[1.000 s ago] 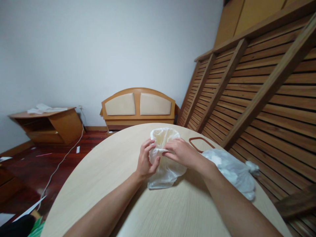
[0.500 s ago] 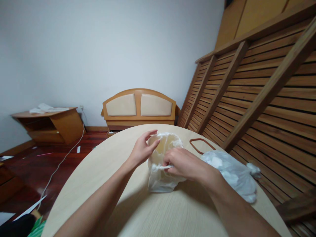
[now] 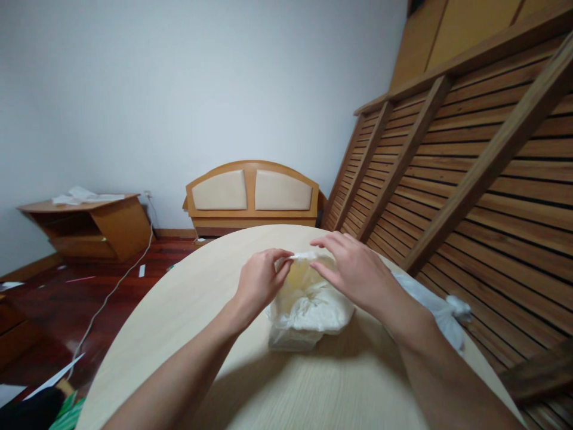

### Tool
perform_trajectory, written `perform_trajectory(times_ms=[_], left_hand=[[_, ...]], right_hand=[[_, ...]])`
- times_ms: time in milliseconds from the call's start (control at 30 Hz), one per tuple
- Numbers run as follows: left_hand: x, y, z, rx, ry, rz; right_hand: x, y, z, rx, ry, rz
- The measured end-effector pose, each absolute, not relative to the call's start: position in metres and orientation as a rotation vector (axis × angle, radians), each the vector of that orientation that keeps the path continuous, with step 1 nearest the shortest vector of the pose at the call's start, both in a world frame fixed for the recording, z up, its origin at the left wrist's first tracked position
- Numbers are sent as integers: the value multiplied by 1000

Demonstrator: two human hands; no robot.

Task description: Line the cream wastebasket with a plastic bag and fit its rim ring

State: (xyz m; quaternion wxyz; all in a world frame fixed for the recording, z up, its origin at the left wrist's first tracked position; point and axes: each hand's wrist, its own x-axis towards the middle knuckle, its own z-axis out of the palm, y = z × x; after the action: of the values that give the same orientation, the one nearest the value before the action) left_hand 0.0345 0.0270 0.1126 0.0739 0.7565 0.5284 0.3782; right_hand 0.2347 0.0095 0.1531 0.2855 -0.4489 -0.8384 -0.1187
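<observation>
A thin white plastic bag [image 3: 308,310] with something pale yellow inside sits on the round light-wood table [image 3: 188,322]. My left hand [image 3: 259,283] is closed, pinching the bag's far rim at its left. My right hand [image 3: 356,272] pinches the same rim with thumb and forefinger at the bag's top right, its other fingers spread above the bag. Between the two hands the rim is drawn into a short taut strip.
A second filled plastic bag [image 3: 441,313] lies on the table behind my right forearm. A slatted wooden frame [image 3: 465,173] leans along the right. A headboard [image 3: 253,194] and a low wooden cabinet [image 3: 85,227] stand by the far wall, with a cable [image 3: 111,292] on the floor.
Both hands moved from the bag's near side to its far rim. The bag has been pressed lower and flatter. My right arm now hides the brown loop on the table.
</observation>
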Motion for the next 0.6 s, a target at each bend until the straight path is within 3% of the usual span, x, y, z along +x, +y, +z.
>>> perform_trajectory(times_ms=[233, 600], left_hand=[[38, 27, 109, 2374, 1533, 1067], [37, 16, 117, 2465, 1469, 1094]], right_hand=[[237, 18, 147, -1385, -2251, -170], [229, 21, 144, -1183, -2318, -141]])
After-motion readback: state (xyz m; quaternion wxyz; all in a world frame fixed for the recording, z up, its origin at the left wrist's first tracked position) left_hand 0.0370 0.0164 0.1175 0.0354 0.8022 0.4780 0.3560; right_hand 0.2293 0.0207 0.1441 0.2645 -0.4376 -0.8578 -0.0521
